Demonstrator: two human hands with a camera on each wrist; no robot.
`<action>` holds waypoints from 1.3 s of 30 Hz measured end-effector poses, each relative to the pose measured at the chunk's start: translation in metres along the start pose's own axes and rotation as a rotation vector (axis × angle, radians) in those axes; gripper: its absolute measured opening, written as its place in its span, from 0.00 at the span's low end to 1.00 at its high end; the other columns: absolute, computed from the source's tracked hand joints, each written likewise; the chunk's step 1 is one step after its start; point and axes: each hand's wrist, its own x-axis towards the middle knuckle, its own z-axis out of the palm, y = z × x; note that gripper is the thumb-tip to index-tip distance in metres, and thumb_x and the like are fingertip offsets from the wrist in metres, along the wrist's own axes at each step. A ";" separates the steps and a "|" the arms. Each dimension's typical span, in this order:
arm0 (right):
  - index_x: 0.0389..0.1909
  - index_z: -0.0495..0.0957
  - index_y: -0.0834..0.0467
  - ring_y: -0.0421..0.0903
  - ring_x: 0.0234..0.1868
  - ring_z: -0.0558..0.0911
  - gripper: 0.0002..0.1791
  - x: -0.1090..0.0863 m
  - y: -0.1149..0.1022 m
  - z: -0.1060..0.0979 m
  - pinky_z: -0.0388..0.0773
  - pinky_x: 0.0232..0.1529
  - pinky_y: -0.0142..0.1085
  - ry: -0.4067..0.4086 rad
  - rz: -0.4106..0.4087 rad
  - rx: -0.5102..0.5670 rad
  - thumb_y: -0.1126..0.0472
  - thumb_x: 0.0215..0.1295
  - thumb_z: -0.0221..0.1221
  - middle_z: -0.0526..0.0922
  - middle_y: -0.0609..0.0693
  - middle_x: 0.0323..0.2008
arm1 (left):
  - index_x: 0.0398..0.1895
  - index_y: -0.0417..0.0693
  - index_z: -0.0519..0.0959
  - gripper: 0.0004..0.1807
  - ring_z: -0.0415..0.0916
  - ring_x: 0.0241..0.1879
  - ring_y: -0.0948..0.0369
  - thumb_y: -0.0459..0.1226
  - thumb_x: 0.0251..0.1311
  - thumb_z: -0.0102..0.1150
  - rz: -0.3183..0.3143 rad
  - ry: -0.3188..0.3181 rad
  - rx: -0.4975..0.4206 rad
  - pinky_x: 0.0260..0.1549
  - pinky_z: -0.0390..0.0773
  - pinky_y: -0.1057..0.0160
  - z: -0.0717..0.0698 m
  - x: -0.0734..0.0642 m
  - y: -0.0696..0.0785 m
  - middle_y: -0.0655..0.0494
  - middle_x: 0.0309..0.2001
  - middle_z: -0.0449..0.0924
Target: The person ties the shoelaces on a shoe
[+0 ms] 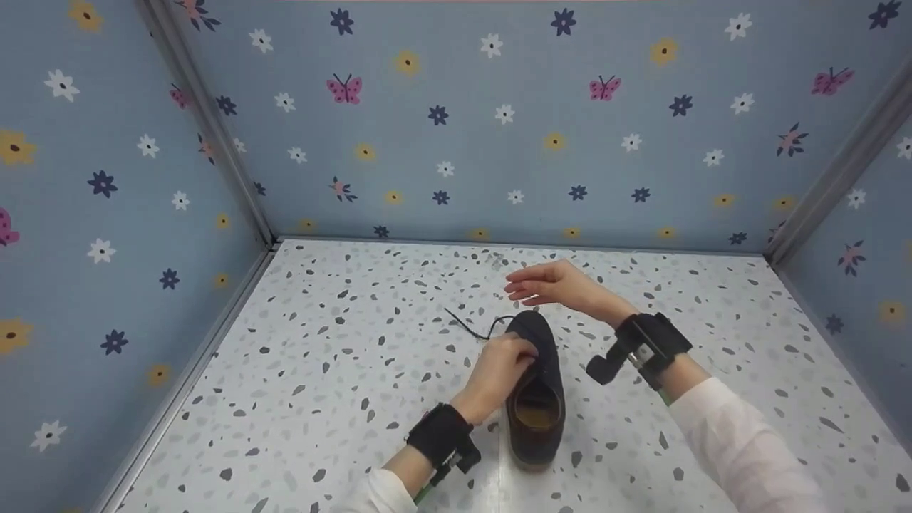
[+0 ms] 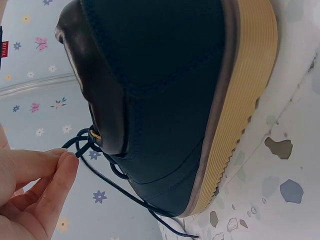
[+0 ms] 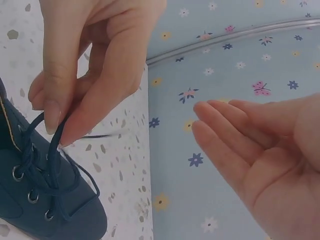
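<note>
A dark blue lace-up shoe (image 1: 536, 442) with a tan sole stands upright on the speckled surface, toe pointing away. Over its eyelets my left hand (image 1: 501, 367) pinches the dark shoelace (image 3: 56, 131) between thumb and fingertips; the left wrist view also shows this pinch on the lace. One loose lace end trails off past the left side of the toe. My right hand (image 1: 563, 285) hovers beyond the toe, its fingers extended and nothing in them. In the right wrist view its fingers and thumb lie apart from the shoe and the lace.
The speckled white tabletop (image 1: 342, 370) runs back to a blue flowered panel (image 1: 491, 128). Similar panels stand on the left and right, joined by metal corner posts (image 1: 214, 128). Each wrist wears a black strap (image 1: 652, 345) with a camera mount.
</note>
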 end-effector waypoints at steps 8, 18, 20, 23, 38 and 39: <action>0.53 0.70 0.71 0.55 0.46 0.76 0.16 -0.014 0.009 -0.011 0.71 0.46 0.43 0.029 -0.041 0.002 0.68 0.66 0.50 0.76 0.65 0.46 | 0.27 0.42 0.82 0.03 0.74 0.30 0.62 0.27 0.49 0.62 0.004 0.015 0.010 0.32 0.71 0.70 0.001 0.001 -0.001 0.56 0.28 0.76; 0.48 0.73 0.70 0.56 0.42 0.78 0.14 -0.040 0.033 -0.015 0.75 0.40 0.41 0.072 -0.012 -0.068 0.67 0.64 0.53 0.78 0.62 0.42 | 0.27 0.43 0.81 0.04 0.73 0.29 0.64 0.27 0.47 0.63 0.009 0.052 -0.006 0.32 0.71 0.71 0.004 0.002 -0.002 0.57 0.27 0.76; 0.48 0.73 0.70 0.55 0.41 0.78 0.14 -0.044 0.039 -0.013 0.75 0.39 0.40 0.081 0.004 -0.081 0.67 0.63 0.54 0.78 0.62 0.41 | 0.27 0.43 0.80 0.04 0.73 0.29 0.64 0.27 0.47 0.63 0.007 0.058 -0.016 0.32 0.71 0.71 0.005 0.002 -0.002 0.57 0.27 0.76; 0.48 0.72 0.72 0.57 0.41 0.78 0.14 -0.050 0.046 -0.009 0.75 0.39 0.41 0.091 0.009 -0.090 0.68 0.63 0.54 0.78 0.64 0.41 | 0.27 0.42 0.80 0.05 0.73 0.29 0.64 0.27 0.47 0.64 0.010 0.061 -0.025 0.32 0.71 0.72 0.006 0.003 -0.002 0.57 0.27 0.76; 0.42 0.74 0.73 0.57 0.36 0.78 0.11 -0.065 0.030 0.017 0.75 0.35 0.46 0.084 -0.020 -0.244 0.72 0.58 0.57 0.79 0.62 0.36 | 0.27 0.42 0.75 0.07 0.73 0.29 0.64 0.25 0.47 0.62 -0.009 0.077 -0.109 0.30 0.72 0.71 0.007 0.003 -0.002 0.55 0.28 0.76; 0.42 0.74 0.74 0.58 0.37 0.77 0.11 -0.066 0.027 0.019 0.76 0.35 0.44 0.081 -0.015 -0.242 0.73 0.58 0.56 0.78 0.64 0.36 | 0.27 0.42 0.74 0.08 0.73 0.29 0.64 0.25 0.47 0.62 -0.013 0.078 -0.120 0.29 0.72 0.71 0.007 0.003 -0.002 0.54 0.28 0.75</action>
